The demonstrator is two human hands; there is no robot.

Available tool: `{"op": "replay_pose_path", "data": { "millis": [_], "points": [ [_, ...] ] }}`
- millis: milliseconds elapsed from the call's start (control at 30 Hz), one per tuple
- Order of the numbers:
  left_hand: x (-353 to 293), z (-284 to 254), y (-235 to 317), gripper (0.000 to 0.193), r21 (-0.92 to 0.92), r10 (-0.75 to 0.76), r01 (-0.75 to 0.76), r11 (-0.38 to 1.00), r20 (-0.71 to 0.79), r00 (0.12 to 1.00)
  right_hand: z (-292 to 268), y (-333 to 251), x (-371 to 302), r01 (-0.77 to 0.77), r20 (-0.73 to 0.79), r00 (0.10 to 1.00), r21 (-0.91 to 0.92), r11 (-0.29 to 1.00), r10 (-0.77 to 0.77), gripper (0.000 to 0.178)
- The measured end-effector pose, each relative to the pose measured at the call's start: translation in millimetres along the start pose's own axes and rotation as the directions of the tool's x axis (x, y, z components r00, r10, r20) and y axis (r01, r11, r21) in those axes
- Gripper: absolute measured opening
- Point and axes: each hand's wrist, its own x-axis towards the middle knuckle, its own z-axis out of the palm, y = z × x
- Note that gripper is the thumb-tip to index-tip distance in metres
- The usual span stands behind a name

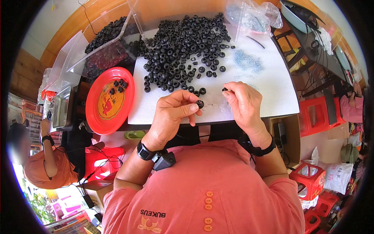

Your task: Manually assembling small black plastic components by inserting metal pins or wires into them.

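My left hand (169, 111) is closed over the near edge of a white sheet (272, 95), its thumb and fingers pinching a black round ring-like part (200, 104) with a hole in it. A short way to the right, my right hand (246, 103) pinches a small black piece (224, 89) between thumb and fingertips. The two pieces are apart. Just beyond my hands spreads a big heap of black round parts (171, 58), mixed with smaller black pieces. Many tiny pale-blue clear bits (247, 61) lie scattered at the sheet's right.
At left sits a red plate (91, 115) with several black assembled pieces (120, 85) on it. Behind it, a clear plastic bin (83, 58) holds more black parts. Clear plastic bags (261, 17) lie at the back right. Another person (48, 165) sits at far left.
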Motion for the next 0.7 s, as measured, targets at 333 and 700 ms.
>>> {"op": "replay_pose_path", "data": {
  "millis": [333, 700],
  "points": [
    [7.4, 14.4, -1.6, 0.016, -0.096, -0.038, 0.039, 0.995, 0.012, 0.999, -2.1, -25.9, 4.2, -0.188, 0.043, 0.982, 0.346, 0.919, 0.185, 0.014],
    [13.4, 18.9, -12.2, 0.020, -0.156, -0.025, 0.027, 0.987, 0.018, 1.000, 10.5, -28.1, -2.5, -0.403, 0.166, 0.912, 0.530, 0.746, 0.375, 0.011]
  ]
}}
